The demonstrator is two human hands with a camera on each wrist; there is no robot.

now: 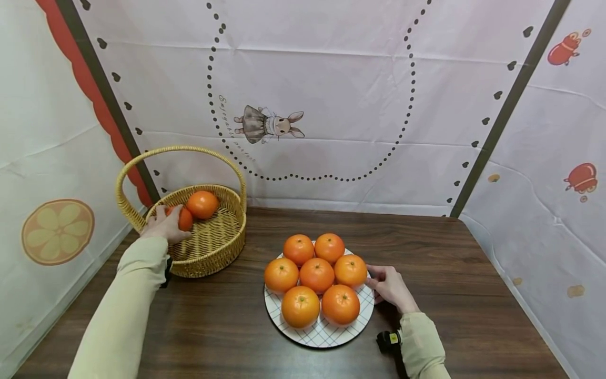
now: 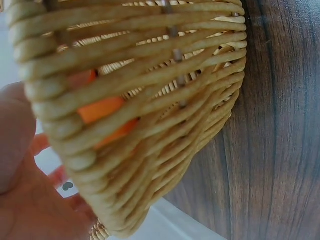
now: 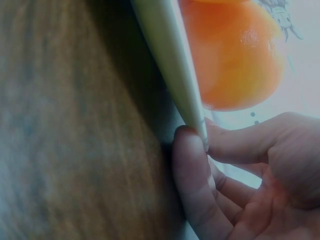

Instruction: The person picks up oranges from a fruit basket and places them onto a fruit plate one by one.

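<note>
My left hand reaches over the near-left rim of a wicker basket and grips an orange inside it. A second orange lies against the basket's far wall, right beside the first. Through the weave in the left wrist view, part of the held orange shows, and the basket side covers most of it. At the right, my right hand pinches the rim of a white checked plate between thumb and fingers. Several oranges are grouped on this plate; one sits close to the pinched edge.
The basket's tall arched handle rises over its opening. Both basket and plate stand on a dark wooden table. Printed cloth walls enclose the table at the back and on both sides.
</note>
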